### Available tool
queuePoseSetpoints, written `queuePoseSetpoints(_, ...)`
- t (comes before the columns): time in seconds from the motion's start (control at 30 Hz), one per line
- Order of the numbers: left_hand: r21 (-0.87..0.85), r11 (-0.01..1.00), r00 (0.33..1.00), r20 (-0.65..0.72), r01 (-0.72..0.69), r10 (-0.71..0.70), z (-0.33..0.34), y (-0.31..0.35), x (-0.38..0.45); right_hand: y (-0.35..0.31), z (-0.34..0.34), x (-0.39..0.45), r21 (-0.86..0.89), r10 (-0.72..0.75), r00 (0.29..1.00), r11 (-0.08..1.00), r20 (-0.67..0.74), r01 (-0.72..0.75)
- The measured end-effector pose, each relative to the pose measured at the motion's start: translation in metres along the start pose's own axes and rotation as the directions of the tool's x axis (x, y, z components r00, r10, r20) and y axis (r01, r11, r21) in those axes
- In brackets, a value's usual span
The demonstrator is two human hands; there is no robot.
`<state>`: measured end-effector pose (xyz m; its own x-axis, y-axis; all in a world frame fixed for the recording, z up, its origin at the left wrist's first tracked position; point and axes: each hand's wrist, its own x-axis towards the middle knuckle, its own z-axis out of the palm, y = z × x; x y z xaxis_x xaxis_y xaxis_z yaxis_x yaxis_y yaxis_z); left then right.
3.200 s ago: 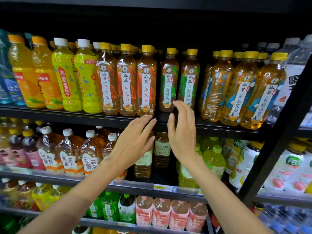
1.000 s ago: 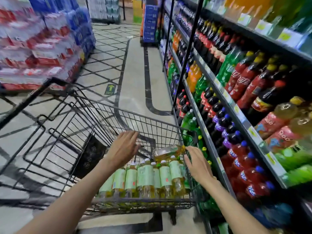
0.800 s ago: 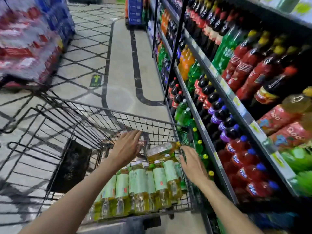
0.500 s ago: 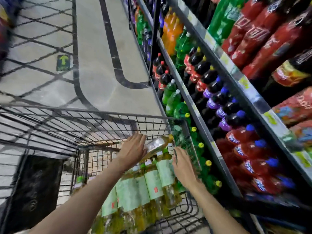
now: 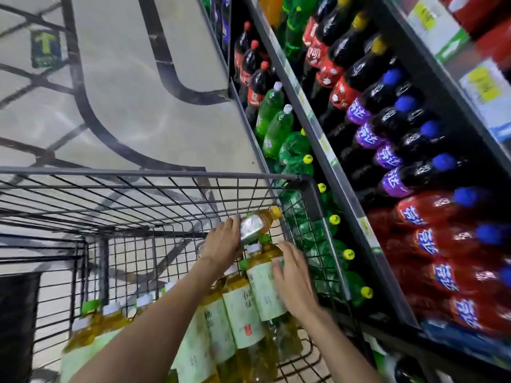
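Observation:
A black wire shopping cart [image 5: 143, 172] holds a row of upright tea bottles with pale green labels [image 5: 240, 313]. On top of them, at the cart's far right corner, a yellow-capped tea bottle [image 5: 258, 221] lies tilted, cap toward the shelf. My left hand [image 5: 222, 246] grips the lower part of this lying bottle, fingers curled over it. My right hand [image 5: 293, 277] rests with fairly straight fingers against the label of the rightmost upright bottle [image 5: 264, 288].
A shelf rack [image 5: 329, 150] runs along the right of the cart, packed with green soda bottles [image 5: 273, 125], cola bottles [image 5: 255, 78], and purple- and red-labelled bottles [image 5: 398, 178]. The tiled aisle floor [image 5: 132, 92] stretches ahead of the cart.
I turned from the tea shelf to the cart. In the last second my left hand closed on the lying bottle and my right hand moved onto an upright bottle's label.

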<state>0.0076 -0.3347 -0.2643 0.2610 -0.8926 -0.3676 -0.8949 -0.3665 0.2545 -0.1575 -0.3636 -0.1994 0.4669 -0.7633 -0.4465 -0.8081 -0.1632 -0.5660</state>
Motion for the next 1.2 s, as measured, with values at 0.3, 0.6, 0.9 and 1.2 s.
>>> queuePoseSetpoints(0.3, -0.377, 0.921, 0.977, -0.140, 0.098, -0.162, -0.029, -0.040, -0.064, -0.008, -0.006, 0.017, 0.025, 0.117, 0.991, 0.993, 0.066, -0.119)
queuePoseSetpoints(0.6, -0.559, 0.783, 0.930, -0.054, 0.274, -0.364, -0.071, -0.079, -0.105, -0.045, 0.029, 0.071, 0.225, 0.316, 0.949, 0.925, -0.005, -0.307)
queuePoseSetpoints(0.9, -0.845, 0.384, 0.910, 0.251, 0.372, -0.329, -0.088, -0.089, -0.148, -0.095, 0.074, 0.074, 0.493, 0.627, 0.761, 0.616, 0.166, -0.615)
queuePoseSetpoints(1.2, -0.875, 0.251, 0.896, 0.341, 0.413, -0.285, -0.083, -0.110, -0.152, -0.087, 0.107, 0.087, 0.820, 0.720, 0.592, 0.057, 0.361, -0.570)
